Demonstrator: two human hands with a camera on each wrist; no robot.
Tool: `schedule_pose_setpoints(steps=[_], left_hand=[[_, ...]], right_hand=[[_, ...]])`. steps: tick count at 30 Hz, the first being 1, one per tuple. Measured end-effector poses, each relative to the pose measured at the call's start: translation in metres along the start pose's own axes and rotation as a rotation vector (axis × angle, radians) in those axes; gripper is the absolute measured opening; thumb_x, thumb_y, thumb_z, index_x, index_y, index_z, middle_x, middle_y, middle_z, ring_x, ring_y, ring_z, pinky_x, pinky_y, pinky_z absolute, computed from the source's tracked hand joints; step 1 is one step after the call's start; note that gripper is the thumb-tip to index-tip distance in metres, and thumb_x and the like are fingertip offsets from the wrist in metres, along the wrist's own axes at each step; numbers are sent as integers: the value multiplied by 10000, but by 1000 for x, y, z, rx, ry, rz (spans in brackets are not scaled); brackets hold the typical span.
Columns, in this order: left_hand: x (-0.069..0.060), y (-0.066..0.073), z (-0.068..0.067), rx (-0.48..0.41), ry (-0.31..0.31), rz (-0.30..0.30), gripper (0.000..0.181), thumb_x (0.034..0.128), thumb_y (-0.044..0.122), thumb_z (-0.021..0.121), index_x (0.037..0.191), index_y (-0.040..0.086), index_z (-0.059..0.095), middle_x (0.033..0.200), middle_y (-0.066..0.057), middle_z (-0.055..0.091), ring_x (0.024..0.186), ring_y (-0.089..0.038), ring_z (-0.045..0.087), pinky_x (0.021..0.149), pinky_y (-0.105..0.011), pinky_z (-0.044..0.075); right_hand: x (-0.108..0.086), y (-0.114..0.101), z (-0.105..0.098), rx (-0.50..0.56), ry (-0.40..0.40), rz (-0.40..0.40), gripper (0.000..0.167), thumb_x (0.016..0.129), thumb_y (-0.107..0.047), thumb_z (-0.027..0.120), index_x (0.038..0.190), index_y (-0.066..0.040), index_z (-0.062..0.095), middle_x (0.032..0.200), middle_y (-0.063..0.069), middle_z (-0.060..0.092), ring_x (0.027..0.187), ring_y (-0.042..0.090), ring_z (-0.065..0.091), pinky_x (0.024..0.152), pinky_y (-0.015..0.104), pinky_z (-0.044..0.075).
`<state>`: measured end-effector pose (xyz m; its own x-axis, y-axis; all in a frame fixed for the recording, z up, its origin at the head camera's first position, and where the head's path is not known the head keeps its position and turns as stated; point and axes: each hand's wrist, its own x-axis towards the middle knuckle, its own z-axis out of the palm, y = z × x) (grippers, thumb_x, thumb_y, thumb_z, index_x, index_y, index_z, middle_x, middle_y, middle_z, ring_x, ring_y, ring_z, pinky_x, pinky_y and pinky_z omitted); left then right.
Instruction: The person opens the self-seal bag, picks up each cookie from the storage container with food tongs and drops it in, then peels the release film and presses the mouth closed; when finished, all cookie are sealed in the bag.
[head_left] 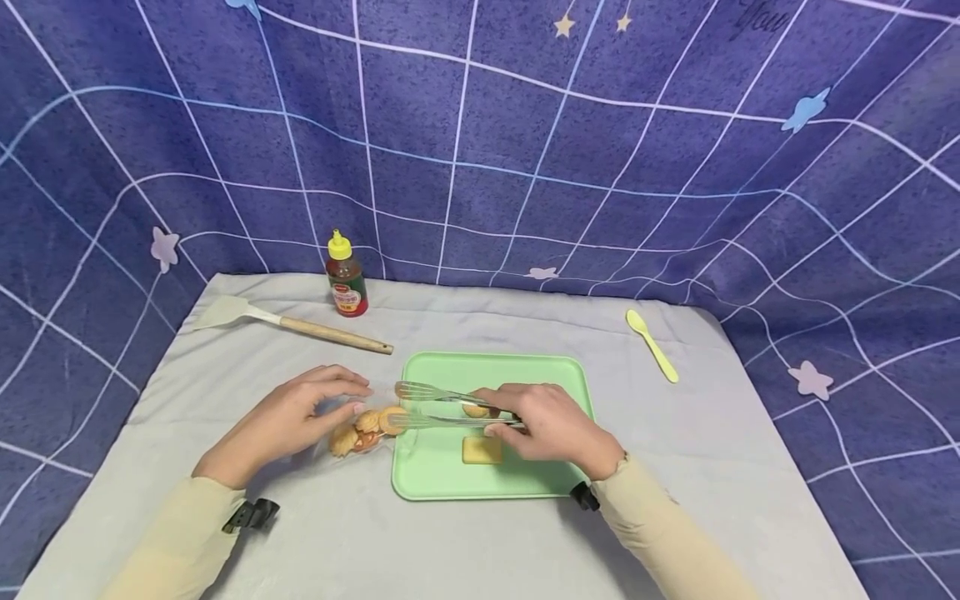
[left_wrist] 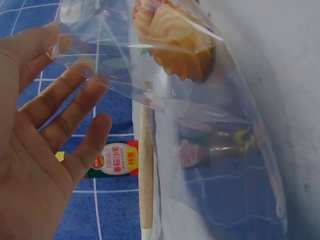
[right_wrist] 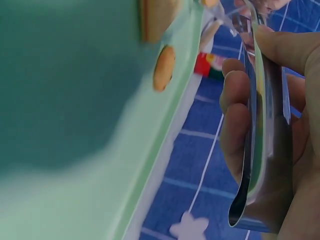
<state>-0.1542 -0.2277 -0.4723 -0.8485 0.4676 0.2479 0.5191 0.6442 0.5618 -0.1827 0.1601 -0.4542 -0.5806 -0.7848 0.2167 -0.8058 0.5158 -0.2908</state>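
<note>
My right hand (head_left: 551, 421) grips metal tongs (head_left: 442, 421) over a green tray (head_left: 427, 487). Their slotted ends point left and stand apart, the nearer one over a round biscuit (head_left: 392, 419). My left hand (head_left: 296, 417) pinches the edge of a clear plastic bag (left_wrist: 215, 100) between thumb and finger, its other fingers spread loosely. Swirled cookies (head_left: 343, 440) lie in the bag, which sits at the tray's left edge. On the tray are a square biscuit (head_left: 482, 450) and a small round biscuit (right_wrist: 164, 68), partly covered by the tongs in the head view.
A ketchup bottle (head_left: 347, 287) with a yellow cap stands at the back left. In front of it lies a spatula (head_left: 322, 331) with a wooden handle. A yellow spoon (head_left: 651, 343) rests at the right. Blue patterned cloth (head_left: 465, 167) rises behind the table.
</note>
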Motion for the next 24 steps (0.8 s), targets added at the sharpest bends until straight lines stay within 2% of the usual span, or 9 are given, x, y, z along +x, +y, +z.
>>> schedule_pose_setpoints(steps=[6, 12, 24], left_hand=[[1, -1, 3, -9, -7, -7, 231, 1008, 305, 675, 1213, 227, 746, 1250, 113, 623, 1202, -172, 573, 986, -475, 483], [3, -3, 6, -18, -8, -10, 223, 1002, 326, 680, 1202, 256, 747, 1239, 129, 626, 1197, -163, 575, 983, -474, 485], [9, -1, 7, -16, -34, -11, 245, 1019, 372, 641, 1211, 256, 741, 1255, 121, 617, 1195, -170, 575, 968, -483, 494]], right_hand=[[-34, 21, -5, -26, 45, 72, 458, 952, -325, 737, 1386, -219, 635, 886, -189, 586, 576, -29, 434, 546, 253, 436], [-63, 39, -9, -78, 61, 145, 484, 926, -318, 770, 1374, -180, 649, 918, -116, 645, 569, -7, 421, 547, 288, 446], [-76, 45, -10, -117, 41, 186, 478, 917, -331, 776, 1356, -178, 665, 882, -118, 634, 594, 13, 439, 563, 320, 481]])
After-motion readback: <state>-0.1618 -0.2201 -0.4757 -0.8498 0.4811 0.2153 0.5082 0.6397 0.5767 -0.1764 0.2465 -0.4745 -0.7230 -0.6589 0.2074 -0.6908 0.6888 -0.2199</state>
